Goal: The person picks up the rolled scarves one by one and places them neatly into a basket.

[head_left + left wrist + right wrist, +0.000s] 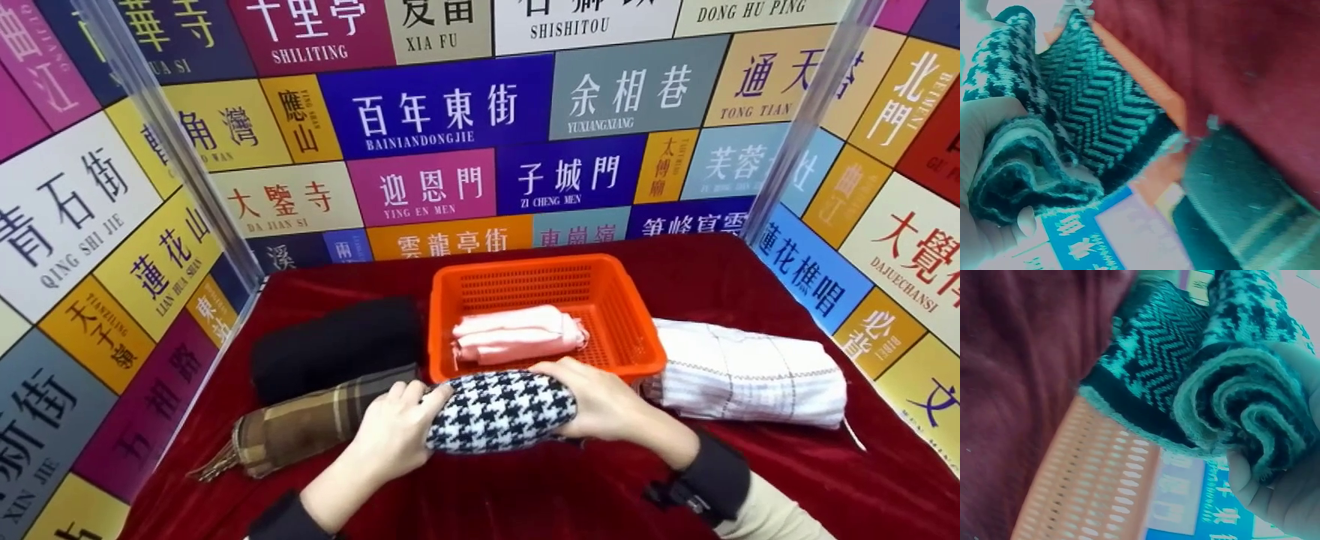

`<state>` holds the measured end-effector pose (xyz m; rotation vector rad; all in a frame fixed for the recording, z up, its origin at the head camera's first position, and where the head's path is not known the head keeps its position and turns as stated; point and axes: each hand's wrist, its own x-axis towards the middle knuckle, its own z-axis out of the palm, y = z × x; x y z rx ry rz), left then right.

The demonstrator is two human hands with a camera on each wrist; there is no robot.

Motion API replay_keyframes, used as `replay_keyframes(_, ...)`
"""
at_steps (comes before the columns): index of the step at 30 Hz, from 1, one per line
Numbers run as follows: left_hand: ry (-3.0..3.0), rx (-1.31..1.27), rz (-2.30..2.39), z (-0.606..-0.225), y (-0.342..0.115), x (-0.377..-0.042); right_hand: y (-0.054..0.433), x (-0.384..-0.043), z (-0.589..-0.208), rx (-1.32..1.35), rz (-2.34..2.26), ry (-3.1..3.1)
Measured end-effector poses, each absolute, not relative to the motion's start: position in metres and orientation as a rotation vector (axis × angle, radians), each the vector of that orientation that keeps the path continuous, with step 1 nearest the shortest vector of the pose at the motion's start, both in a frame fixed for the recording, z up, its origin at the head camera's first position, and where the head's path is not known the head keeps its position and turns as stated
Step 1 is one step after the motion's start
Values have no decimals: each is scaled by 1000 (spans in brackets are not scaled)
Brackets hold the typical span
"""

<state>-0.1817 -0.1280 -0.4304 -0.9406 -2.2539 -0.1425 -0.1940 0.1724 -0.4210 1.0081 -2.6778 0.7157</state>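
Between both hands is a black-and-white houndstooth scarf (501, 412), rolled up and lifted in front of the basket. My left hand (401, 427) grips its left end, and my right hand (604, 401) grips its right end. In the right wrist view the scarf's end (1247, 410) shows coiled layers, with a loose zigzag-patterned flap (1157, 343) hanging from the roll. The left wrist view shows the same kind of flap (1100, 107) beside the rolled layers. Just behind stands an orange plastic basket (649, 337) with a folded pink cloth (517, 335) inside.
Left of the basket lie a black rolled cloth (337, 341) and a brown plaid scarf roll (300, 427) with fringe. To the right lies a white checked cloth roll (754, 375). Dark red velvet (487, 495) covers the table, with sign-printed panels (435, 112) around three sides.
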Motion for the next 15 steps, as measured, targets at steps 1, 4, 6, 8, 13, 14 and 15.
replay_keyframes(1,-2239,-943,-144,-427,-126,-180,175,-192,-418,1009,711,-2660)
replay_keyframes(4,-2214,-942,-143,-418,-119,-175,183,-186,-409,1023,697,-2610)
replay_keyframes(6,-2204,-943,-149,-412,-115,-173,188,-183,-403,1025,698,-2583)
replay_keyframes(8,-2185,-946,-157,-405,-110,-173,194,-180,-396,1021,702,-2561)
replay_keyframes(13,-2143,-952,-154,-389,-95,-176,209,-178,-381,1013,731,-2505)
replay_keyframes(14,-2142,-953,-150,-386,-92,-178,212,-179,-378,1006,745,-2505)
replay_keyframes(15,-2148,-954,-146,-383,-89,-180,215,-180,-374,999,762,-2507)
